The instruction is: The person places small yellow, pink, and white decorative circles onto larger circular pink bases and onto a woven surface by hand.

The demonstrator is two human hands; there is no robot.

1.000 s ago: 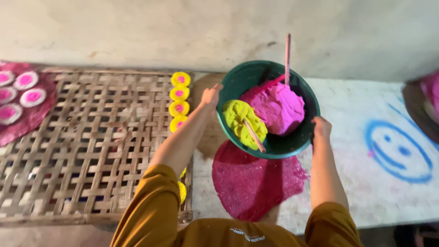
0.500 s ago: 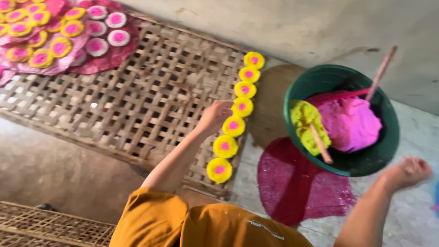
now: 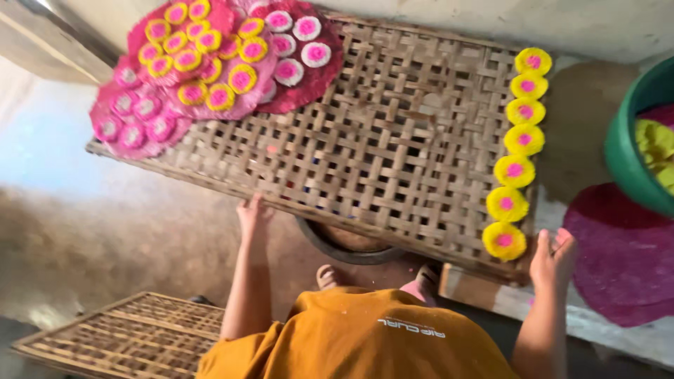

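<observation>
A woven bamboo tray [image 3: 379, 140] lies in front of me. My left hand [image 3: 253, 214] grips its near edge on the left. My right hand [image 3: 552, 256] is at the tray's near right corner, fingers curled against the edge, beside the lowest of several yellow discs with pink centres [image 3: 516, 170] lined along the tray's right side. Pink, white and yellow discs [image 3: 210, 63] lie on magenta sheets at the tray's far left.
A green bowl [image 3: 625, 151] with pink and yellow dough sits at the right, above a round magenta sheet [image 3: 621, 260]. A second woven tray [image 3: 133, 337] lies at lower left. A dark round rim [image 3: 344, 242] shows under the first tray.
The view swung left and down. My right hand left the green bowl and came to the tray's near right corner. My left hand dropped from the yellow discs to the tray's near edge.
</observation>
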